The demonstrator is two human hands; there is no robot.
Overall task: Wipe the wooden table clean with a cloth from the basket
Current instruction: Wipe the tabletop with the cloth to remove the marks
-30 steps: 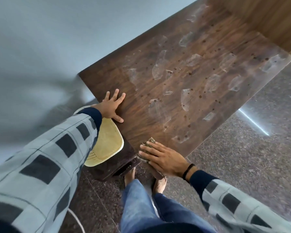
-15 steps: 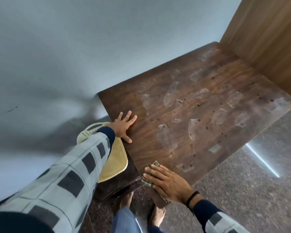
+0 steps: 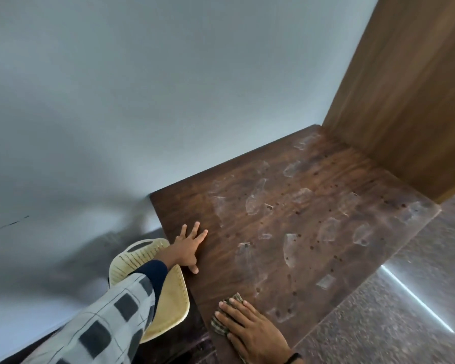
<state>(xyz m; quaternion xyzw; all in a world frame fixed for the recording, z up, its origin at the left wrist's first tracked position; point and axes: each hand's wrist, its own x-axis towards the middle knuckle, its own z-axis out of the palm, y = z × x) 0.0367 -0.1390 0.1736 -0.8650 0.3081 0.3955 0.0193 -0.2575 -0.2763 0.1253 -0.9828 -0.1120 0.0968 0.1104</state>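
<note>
The dark wooden table [image 3: 313,195] carries several pale smears and small dark spots across its middle and right part. My right hand [image 3: 250,329] lies flat with straight fingers on a checked green-brown cloth [image 3: 222,320] at the table's near corner. My left hand [image 3: 188,246] rests flat, fingers spread, on the table's left edge. The cream woven basket [image 3: 168,303] sits just left of the table, partly under my left sleeve.
A grey wall [image 3: 168,88] stands behind the table. A tall brown wooden panel [image 3: 405,101] rises at its far right end. Speckled stone floor [image 3: 405,311] runs along the table's right side. A dark low surface holds the basket.
The camera has tilted upward, so the table sits lower in view and more wall shows. My right hand with the cloth has stayed at the near corner; my left hand stays put.
</note>
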